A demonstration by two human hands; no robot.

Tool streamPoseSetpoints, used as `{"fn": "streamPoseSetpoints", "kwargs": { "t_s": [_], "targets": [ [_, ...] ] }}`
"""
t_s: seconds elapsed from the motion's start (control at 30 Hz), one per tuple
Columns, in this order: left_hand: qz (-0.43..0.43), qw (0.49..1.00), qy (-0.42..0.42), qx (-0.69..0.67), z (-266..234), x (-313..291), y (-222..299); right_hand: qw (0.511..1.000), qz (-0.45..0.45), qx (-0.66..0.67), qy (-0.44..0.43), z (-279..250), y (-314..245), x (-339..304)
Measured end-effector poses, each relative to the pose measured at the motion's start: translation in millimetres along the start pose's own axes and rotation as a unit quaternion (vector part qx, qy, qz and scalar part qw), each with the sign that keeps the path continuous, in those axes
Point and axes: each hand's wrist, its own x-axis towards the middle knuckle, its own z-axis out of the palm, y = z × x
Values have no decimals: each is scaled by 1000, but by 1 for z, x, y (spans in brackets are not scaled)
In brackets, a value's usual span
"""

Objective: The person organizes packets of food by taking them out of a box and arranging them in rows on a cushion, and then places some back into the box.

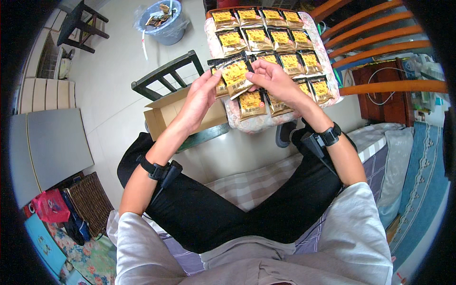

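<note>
Two black, gold and yellow snack packets overlap between my hands, above the near left part of a cushioned, floral-covered surface [247,125]. My left hand [202,97] is closed at their left side, its thumb on the rear packet [221,89]. From the right, my right hand [275,81] pinches the edge of the front packet [235,72]. Matching packets lie in rows on the floral cover, including a near one [251,103] below my hands. Beside my left forearm, an open cardboard box [164,112] rests on a dark green chair [164,78]; its inside is partly hidden.
A blue bucket [168,32] lined with a clear bag holds wrappers at the far left. A dark stool [78,26] stands beyond it. Curved wooden slats [370,35] border the right side. My legs [190,213] spread below, on a checked cover [247,183].
</note>
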Motion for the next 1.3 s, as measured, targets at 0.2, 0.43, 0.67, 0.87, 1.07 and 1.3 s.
{"fn": "streamPoseSetpoints", "kwargs": {
  "t_s": [0.2, 0.43, 0.67, 0.87, 1.07, 1.3],
  "targets": [
    [-6, 998, 9, 55, -6, 2, -8, 999, -8, -31, -22, 8, -6, -3],
    [-6, 998, -1, 57, -1, 0, -4, 989, -16, -121, -82, 13, -21, -11],
    [-18, 996, 11, 89, 2, 0, -10, 984, -65, -164, -29, 6, -15, -9],
    [-27, 998, -3, 60, 5, -3, -8, 991, -82, -108, -11, 7, -12, -5],
    [-40, 998, -15, 45, 10, -4, -11, 993, -77, -90, 9, 4, -10, -5],
    [11, 992, -3, 122, 6, -1, -13, 989, -69, -126, -36, 5, -15, -8]
  ]
}}
